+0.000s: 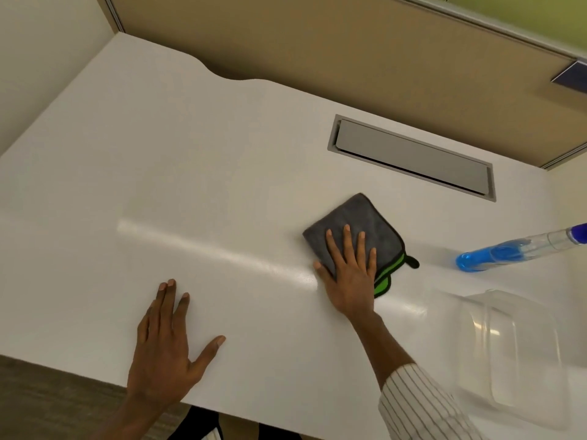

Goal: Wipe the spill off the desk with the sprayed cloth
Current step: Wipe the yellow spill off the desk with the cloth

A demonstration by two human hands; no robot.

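A folded grey cloth with a green and black edge lies on the white desk, right of centre. My right hand presses flat on its near half, fingers spread over the fabric. My left hand rests flat on the bare desk near the front edge, fingers apart, holding nothing. A faint glossy streak runs across the desk from the left toward the cloth. I cannot make out a distinct spill.
A spray bottle with blue liquid lies on the desk at the right. A clear plastic container stands at the near right. A grey cable hatch is set into the desk behind the cloth. Brown partition panels close off the back.
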